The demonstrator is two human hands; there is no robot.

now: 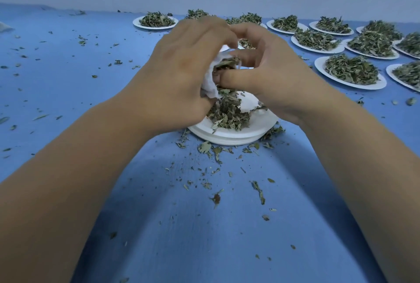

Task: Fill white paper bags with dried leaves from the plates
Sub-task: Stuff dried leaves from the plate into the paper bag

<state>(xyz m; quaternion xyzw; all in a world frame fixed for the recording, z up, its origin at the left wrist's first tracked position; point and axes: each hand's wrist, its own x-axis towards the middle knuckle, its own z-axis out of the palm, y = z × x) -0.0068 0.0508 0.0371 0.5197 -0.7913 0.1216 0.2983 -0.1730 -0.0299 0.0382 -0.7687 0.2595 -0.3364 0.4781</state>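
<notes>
My left hand (pixel 181 71) grips a crumpled white paper bag (pixel 210 83), held above a stack of white plates (pixel 236 136). Dried green leaves show in the bag's mouth. My right hand (pixel 266 71) has its fingers curled at the bag's opening, pinching dried leaves (pixel 227 64) there. A clump of leaves hangs from the bag down onto a pile of leaves (pixel 227 114) on the top plate. Most of the bag is hidden behind my left hand.
Several white plates heaped with dried leaves (pixel 351 71) stand at the right and along the back (pixel 155 21) of the blue table (pixel 91 55). Loose leaf crumbs (pixel 216 196) lie scattered in front of the stack and to the left.
</notes>
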